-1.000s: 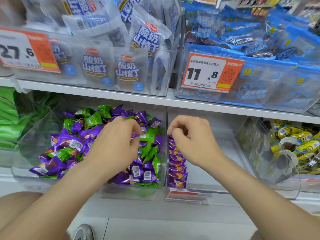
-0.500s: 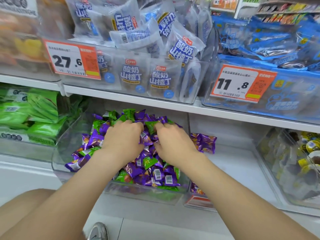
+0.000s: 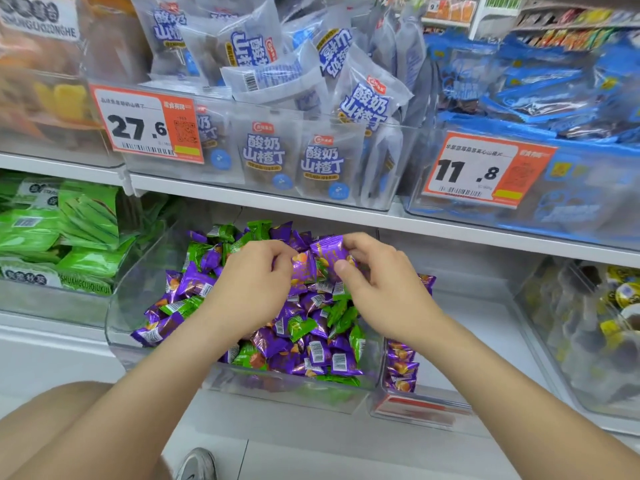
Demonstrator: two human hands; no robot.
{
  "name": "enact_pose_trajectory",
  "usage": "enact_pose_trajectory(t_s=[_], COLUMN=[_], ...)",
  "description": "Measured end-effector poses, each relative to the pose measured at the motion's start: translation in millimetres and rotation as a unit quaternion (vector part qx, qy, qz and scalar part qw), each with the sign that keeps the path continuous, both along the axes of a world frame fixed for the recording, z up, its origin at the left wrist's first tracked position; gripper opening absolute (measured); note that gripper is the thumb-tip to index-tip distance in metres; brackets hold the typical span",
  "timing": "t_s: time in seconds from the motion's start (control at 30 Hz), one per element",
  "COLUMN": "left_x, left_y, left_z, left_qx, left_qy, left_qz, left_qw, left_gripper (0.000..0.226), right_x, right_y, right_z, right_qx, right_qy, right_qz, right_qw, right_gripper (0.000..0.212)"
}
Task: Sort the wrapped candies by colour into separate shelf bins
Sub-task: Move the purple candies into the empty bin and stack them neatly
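The right hand point(image 3: 382, 289) has its grip clamped on a crinkly purple foil candy point(image 3: 327, 249), and the left hand point(image 3: 251, 285) curls round a second purple candy point(image 3: 300, 271). Both are above a clear plastic bin point(image 3: 133, 306) of glossy purple and green sweets point(image 3: 311, 344). Price tags point(image 3: 145, 124) read 27.6 and 11.8.

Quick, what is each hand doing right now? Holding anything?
Left hand: fingers curled round a purple candy.
Right hand: pinches a second purple candy.
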State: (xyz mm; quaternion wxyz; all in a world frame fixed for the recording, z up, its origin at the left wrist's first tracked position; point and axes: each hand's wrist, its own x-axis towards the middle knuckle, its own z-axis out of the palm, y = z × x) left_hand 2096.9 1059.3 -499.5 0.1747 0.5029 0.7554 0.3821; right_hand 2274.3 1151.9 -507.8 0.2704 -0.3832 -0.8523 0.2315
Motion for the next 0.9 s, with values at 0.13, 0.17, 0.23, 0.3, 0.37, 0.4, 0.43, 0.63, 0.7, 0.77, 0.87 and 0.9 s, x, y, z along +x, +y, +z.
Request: enact_pose_trajectory(t_s=[0.13,0.17,0.23,0.3,0.37,0.4,0.43,0.63,0.7,0.77,0.87,0.9], left_x=[10,15,23,30,36,40,46,75,82,88,94,95], left_y=[-1,-1,-2,-1,1,3,5,20,26,32,41,44], left_z=[-1,1,4,4,2,1,0,-11,-13,-15,-20,-23], left_qx=[0.005,0.0,0.013,0.032,0.048,0.053,0.056,0.069,0.063,0.072,0.085,0.09], left_qy=[-0.149,-0.208,-0.275,-0.263,-0.255,-0.258,-0.261,-0.21,-0.189,-0.184,-0.169,-0.167], left_qz=[-0.039,-0.061,-0.109,-0.127,-0.124,-0.12,-0.119,-0.131,-0.125,-0.112,-0.083,-0.075], left_qw=[0.988,0.976,0.955,0.956,0.958,0.957,0.957,0.967,0.972,0.974,0.978,0.979], left_gripper=[0.031,0.032,0.023,0.012,0.011,0.011,0.009,0.007,0.017,0.031,0.032,0.03], right_x=[18,23,31,41,54,62,72,134,140,139,135,134], right_y=[-5,-9,-16,-17,-9,-2,7,74,89,102,118,123], right_z=[3,3,5,7,9,8,5,-31,-40,-52,-71,-77], right_qx=[-0.029,-0.021,-0.002,-0.019,-0.073,-0.099,-0.121,-0.057,-0.048,-0.04,-0.024,-0.028], right_qy=[0.025,0.024,0.035,0.065,0.113,0.129,0.131,-0.059,-0.111,-0.145,-0.178,-0.188], right_qz=[0.02,0.031,0.046,0.028,-0.009,-0.037,-0.065,-0.16,-0.147,-0.123,-0.1,-0.085], right_qw=[0.999,0.999,0.998,0.997,0.991,0.986,0.982,0.984,0.982,0.981,0.979,0.978], right_gripper=[0.041,0.038,0.027,0.019,0.027,0.034,0.036,0.024,0.019,0.014,0.018,0.024])
